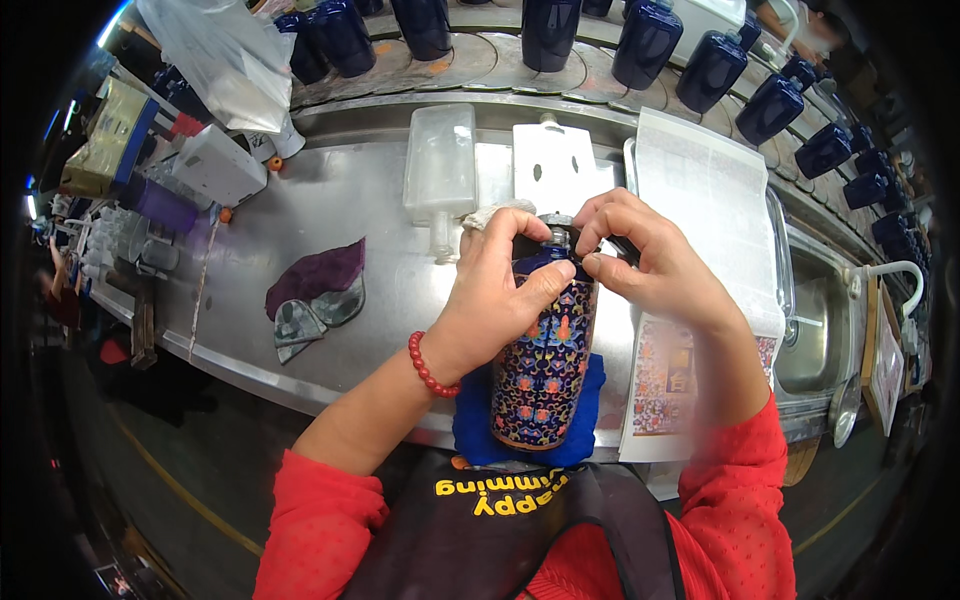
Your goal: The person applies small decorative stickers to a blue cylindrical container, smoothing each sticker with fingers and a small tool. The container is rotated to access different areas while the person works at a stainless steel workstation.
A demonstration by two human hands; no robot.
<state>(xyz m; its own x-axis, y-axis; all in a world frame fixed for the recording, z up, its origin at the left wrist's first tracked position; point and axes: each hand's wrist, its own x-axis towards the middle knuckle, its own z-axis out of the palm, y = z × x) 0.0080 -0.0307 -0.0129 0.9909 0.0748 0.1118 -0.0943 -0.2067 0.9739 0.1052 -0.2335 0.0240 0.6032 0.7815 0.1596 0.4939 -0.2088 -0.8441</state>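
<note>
Steel counter (370, 190) gleams; 2 hands (500, 295) (660, 265) touch a patterned bottle (542, 385) (blue cloth (472, 428) beneath).

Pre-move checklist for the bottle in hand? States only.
1. Left hand on patterned bottle: ok, at its upper end.
2. Right hand clear of neck: not ok, fingertips close beside it.
3. Blue cloth beneath patterned bottle: ok.
4. Clear bottle apart from patterned bottle: ok.
5. Neck free of flaws: cannot tell, fingers partly cover it.
</note>
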